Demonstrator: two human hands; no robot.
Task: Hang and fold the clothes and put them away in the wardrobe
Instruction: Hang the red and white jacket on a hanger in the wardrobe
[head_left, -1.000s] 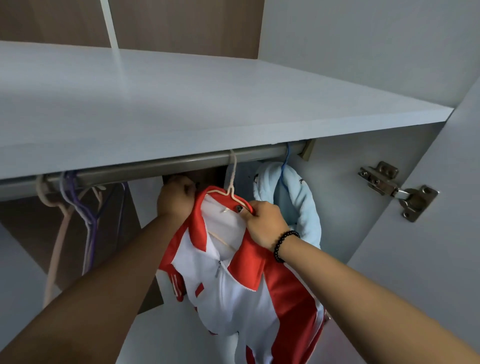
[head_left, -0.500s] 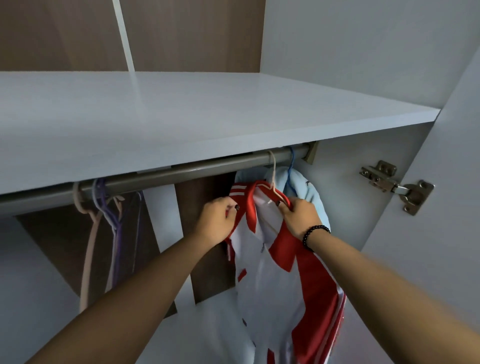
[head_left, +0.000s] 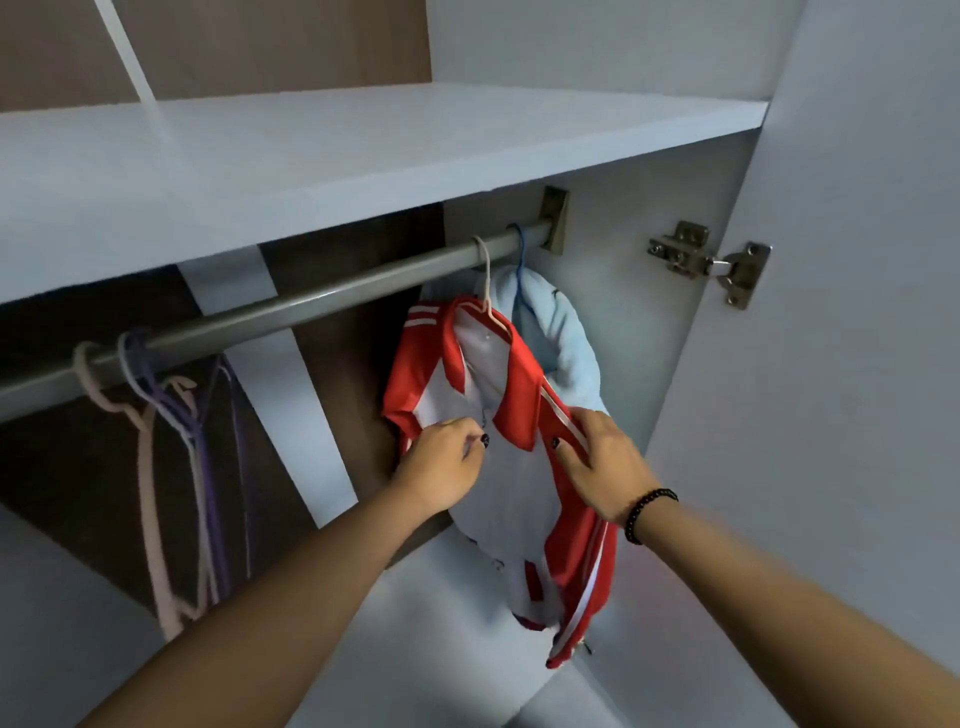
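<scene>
Hanging from the grey metal rail (head_left: 291, 312) on a pale hanger (head_left: 485, 280), the red and white track jacket (head_left: 519, 441) sat toward the right end of the wardrobe, its collar spread open and white stripes running down the red sleeve. No brand mark, label or lettering could be read on it; the inside of the collar showed only plain white cloth.

The left hand (head_left: 441, 467) was at the jacket's front, its fingers curled, pinching the white cloth just below the collar near the zip. The right hand (head_left: 602, 462) lay on the red shoulder and sleeve, fingers bent over the striped fabric and holding it; a black bead bracelet (head_left: 647, 512) circled that wrist. The nails on both hands looked dark.

Just behind the jacket and touching it on the far right, a light blue fleece garment (head_left: 561, 338) hung from a blue hanger (head_left: 519, 260) hooked next to the rail bracket (head_left: 555, 218).

Well to the left on the same rail, a bunch of bare hangers (head_left: 171, 441), pinkish and purple, dangled together. A white shelf (head_left: 311, 171) ran above the rail. On the right, a metal hinge (head_left: 709, 262) joined the wardrobe's side wall to the open door (head_left: 857, 312).
</scene>
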